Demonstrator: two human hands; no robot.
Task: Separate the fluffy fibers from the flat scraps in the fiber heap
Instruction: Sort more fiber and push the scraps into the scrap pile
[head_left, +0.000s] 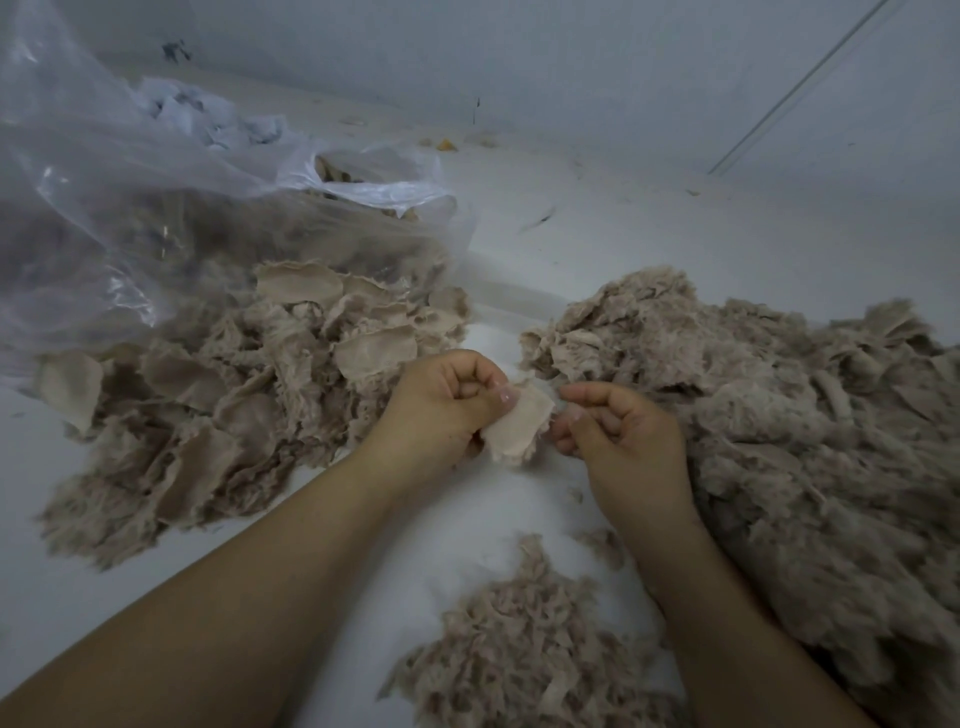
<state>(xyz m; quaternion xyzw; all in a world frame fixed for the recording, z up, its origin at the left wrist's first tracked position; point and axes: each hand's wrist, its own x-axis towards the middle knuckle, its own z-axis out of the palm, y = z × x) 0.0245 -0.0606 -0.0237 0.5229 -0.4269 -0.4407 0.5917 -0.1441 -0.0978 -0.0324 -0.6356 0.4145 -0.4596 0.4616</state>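
Observation:
My left hand (447, 400) pinches a pale flat scrap (519, 428) between thumb and fingers, just above the white floor. Right beside it, my right hand (618, 431) has its fingers curled, the fingertips close to the scrap's right edge; whether they touch it or hold fibers I cannot tell. A big fluffy beige fiber heap (779, 410) lies to the right. On the left spreads a pile of flat scraps (249, 395). A smaller fluffy clump (524, 644) lies near me, between my forearms.
A large clear plastic bag (156, 208) holding more beige material lies at the back left, touching the scrap pile. A white wall (571, 62) rises behind, with small crumbs on the floor along its foot.

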